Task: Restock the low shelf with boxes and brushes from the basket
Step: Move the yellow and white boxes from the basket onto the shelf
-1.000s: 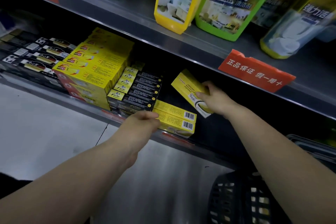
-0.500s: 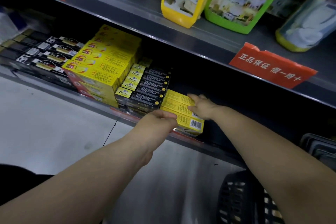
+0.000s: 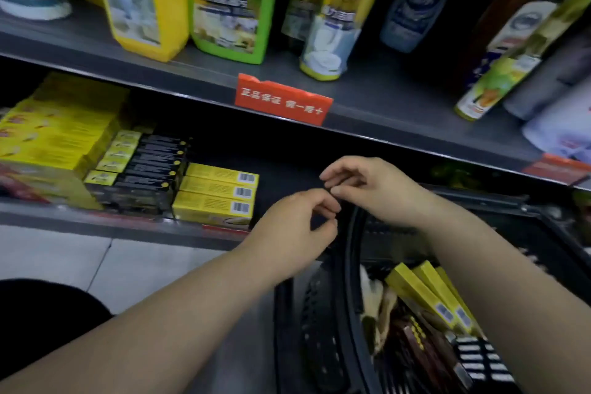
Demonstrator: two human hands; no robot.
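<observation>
Three yellow boxes (image 3: 217, 193) with barcodes lie side by side on the low shelf (image 3: 134, 225), right of a stack of black boxes (image 3: 144, 169). My left hand (image 3: 297, 227) and my right hand (image 3: 374, 190) hover close together over the black basket (image 3: 323, 329), right of the yellow boxes. Both hold nothing, and their fingers are loosely curled. The basket's handle (image 3: 347, 243) runs just under the left hand's fingertips. In the basket stand more yellow boxes (image 3: 428, 294), with a pale brush (image 3: 375, 304) and dark packets beside them.
A larger stack of yellow boxes (image 3: 54, 134) fills the shelf's left end. The dark shelf space right of the three boxes holds nothing visible. Cleaner bottles (image 3: 230, 3) stand on the upper shelf behind a red price tag (image 3: 281, 99). Grey floor tiles (image 3: 96, 259) lie below.
My right hand set its yellow box down beside the other two and let go. Both hands then pulled back to the right, over the basket. The view swung right.
</observation>
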